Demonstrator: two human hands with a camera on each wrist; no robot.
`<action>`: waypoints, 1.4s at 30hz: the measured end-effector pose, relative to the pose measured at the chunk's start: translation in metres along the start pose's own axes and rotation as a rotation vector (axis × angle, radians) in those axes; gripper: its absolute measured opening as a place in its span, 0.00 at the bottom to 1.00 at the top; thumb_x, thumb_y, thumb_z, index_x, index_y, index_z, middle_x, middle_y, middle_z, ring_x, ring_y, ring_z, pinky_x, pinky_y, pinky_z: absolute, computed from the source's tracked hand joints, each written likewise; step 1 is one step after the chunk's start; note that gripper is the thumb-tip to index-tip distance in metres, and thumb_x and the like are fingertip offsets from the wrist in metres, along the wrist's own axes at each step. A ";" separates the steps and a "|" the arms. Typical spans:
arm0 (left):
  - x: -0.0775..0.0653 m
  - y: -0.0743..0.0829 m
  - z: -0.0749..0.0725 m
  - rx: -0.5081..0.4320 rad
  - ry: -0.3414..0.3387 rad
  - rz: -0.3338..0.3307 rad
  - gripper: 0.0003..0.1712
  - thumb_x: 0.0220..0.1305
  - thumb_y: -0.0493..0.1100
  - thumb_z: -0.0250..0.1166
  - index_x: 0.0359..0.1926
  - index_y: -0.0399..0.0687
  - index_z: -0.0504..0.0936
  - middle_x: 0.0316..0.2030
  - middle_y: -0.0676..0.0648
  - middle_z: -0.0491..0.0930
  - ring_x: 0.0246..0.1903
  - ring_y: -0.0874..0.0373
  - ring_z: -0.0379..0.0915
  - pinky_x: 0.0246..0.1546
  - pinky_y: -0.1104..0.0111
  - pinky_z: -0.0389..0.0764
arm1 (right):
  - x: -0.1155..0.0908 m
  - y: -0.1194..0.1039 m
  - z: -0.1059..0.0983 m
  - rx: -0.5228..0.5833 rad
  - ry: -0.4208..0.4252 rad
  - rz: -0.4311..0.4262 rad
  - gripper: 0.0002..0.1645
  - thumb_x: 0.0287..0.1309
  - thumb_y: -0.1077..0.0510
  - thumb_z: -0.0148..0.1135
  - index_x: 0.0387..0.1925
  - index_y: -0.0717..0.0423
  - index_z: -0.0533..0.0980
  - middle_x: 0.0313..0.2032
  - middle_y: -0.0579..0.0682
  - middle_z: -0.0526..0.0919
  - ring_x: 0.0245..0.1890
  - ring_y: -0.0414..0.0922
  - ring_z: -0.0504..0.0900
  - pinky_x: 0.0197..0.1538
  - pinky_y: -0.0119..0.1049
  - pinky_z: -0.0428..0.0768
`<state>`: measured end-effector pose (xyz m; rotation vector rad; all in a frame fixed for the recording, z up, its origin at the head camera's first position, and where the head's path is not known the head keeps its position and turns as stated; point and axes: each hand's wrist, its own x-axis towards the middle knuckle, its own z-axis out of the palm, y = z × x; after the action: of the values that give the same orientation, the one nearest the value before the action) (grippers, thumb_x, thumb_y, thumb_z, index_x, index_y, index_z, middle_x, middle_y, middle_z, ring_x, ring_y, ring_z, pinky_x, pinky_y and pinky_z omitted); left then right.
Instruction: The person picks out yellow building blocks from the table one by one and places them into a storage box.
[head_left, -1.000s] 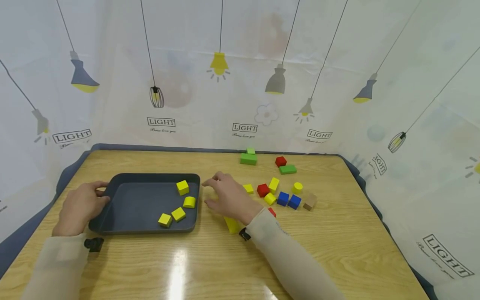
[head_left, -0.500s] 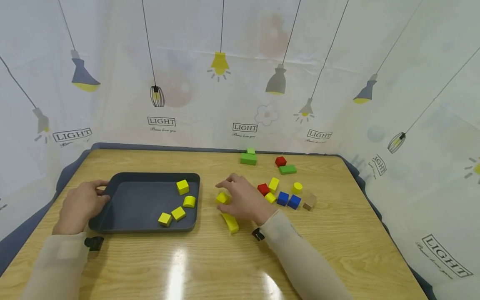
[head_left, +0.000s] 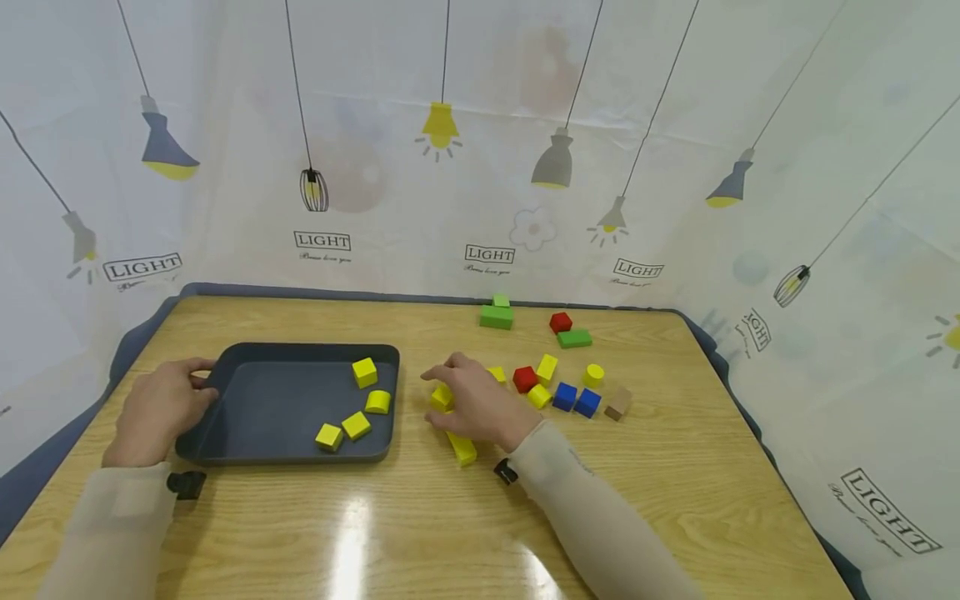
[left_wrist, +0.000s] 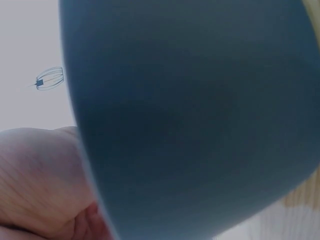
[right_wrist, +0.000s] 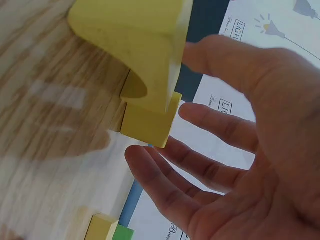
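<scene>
My left hand (head_left: 153, 408) holds the left rim of a dark grey tray (head_left: 266, 408), thumb over its edge. In the left wrist view the tray's wall (left_wrist: 190, 110) fills most of the picture. Inside lie several yellow blocks, among them a cube (head_left: 365, 373) and a half-round piece (head_left: 378, 402). Just right of the tray, my right hand (head_left: 483, 404) is spread around a yellow block (head_left: 441, 397). The right wrist view shows its fingers (right_wrist: 160, 182) apart from the yellow block (right_wrist: 150, 122). A yellow block with a curved cut-out (right_wrist: 135, 35) is closest to that camera, beside the thumb.
Right of my right hand are red (head_left: 525, 380), blue (head_left: 566, 397), yellow (head_left: 594, 376) and wooden (head_left: 618, 404) blocks. Green blocks (head_left: 497, 317) and another red one (head_left: 560, 322) sit near the table's back edge. A printed curtain (head_left: 405, 192) hangs behind.
My right hand has moved right from beside the tray's edge, then slightly back left; the yellow block by its fingers has come into sight. Left hand and tray stay put.
</scene>
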<state>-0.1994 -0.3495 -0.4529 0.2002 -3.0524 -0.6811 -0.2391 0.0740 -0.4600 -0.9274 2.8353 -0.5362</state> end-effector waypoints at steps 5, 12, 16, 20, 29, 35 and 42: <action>0.000 -0.001 0.000 0.004 0.004 0.004 0.29 0.65 0.39 0.64 0.65 0.34 0.73 0.49 0.29 0.81 0.42 0.30 0.76 0.29 0.50 0.77 | 0.002 -0.004 0.002 0.008 0.002 0.011 0.31 0.59 0.46 0.73 0.63 0.47 0.77 0.51 0.48 0.75 0.42 0.41 0.74 0.48 0.31 0.79; 0.000 0.000 0.000 0.008 0.004 0.013 0.29 0.65 0.39 0.64 0.65 0.33 0.73 0.48 0.29 0.81 0.41 0.31 0.77 0.28 0.51 0.78 | 0.007 -0.005 0.005 -0.023 0.036 0.034 0.20 0.60 0.54 0.72 0.54 0.51 0.82 0.44 0.46 0.78 0.39 0.41 0.75 0.46 0.29 0.79; 0.000 0.001 0.000 0.004 0.000 0.009 0.29 0.65 0.39 0.64 0.65 0.33 0.73 0.48 0.29 0.81 0.40 0.31 0.77 0.27 0.52 0.78 | 0.008 -0.005 0.005 -0.012 0.044 0.056 0.17 0.60 0.56 0.72 0.51 0.52 0.84 0.43 0.46 0.79 0.39 0.41 0.75 0.46 0.29 0.79; 0.001 0.001 0.000 0.008 0.002 0.008 0.29 0.65 0.39 0.64 0.65 0.33 0.73 0.48 0.29 0.81 0.40 0.32 0.77 0.28 0.52 0.78 | 0.007 -0.006 0.004 0.005 0.063 0.055 0.17 0.59 0.57 0.73 0.51 0.52 0.84 0.43 0.46 0.79 0.39 0.41 0.76 0.46 0.30 0.80; 0.001 0.001 0.000 0.011 -0.003 -0.012 0.29 0.66 0.39 0.64 0.66 0.33 0.72 0.49 0.29 0.81 0.42 0.30 0.76 0.29 0.51 0.78 | 0.007 -0.006 0.003 0.005 0.081 0.041 0.17 0.58 0.57 0.73 0.50 0.53 0.85 0.43 0.47 0.80 0.39 0.40 0.77 0.47 0.30 0.80; 0.001 0.002 0.000 0.015 -0.008 -0.022 0.29 0.66 0.39 0.63 0.66 0.34 0.72 0.50 0.29 0.80 0.42 0.30 0.75 0.27 0.52 0.77 | 0.006 -0.007 0.001 0.000 0.087 0.036 0.17 0.58 0.57 0.73 0.50 0.53 0.85 0.43 0.47 0.80 0.39 0.40 0.78 0.47 0.30 0.81; 0.001 0.002 0.000 0.015 -0.001 -0.020 0.29 0.66 0.39 0.64 0.66 0.34 0.72 0.49 0.29 0.80 0.41 0.30 0.76 0.26 0.52 0.77 | 0.006 -0.007 0.001 -0.004 0.094 0.022 0.17 0.59 0.57 0.73 0.50 0.53 0.85 0.44 0.47 0.80 0.41 0.41 0.78 0.47 0.31 0.81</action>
<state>-0.2010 -0.3478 -0.4519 0.2315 -3.0614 -0.6589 -0.2399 0.0653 -0.4582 -0.8934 2.9269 -0.5868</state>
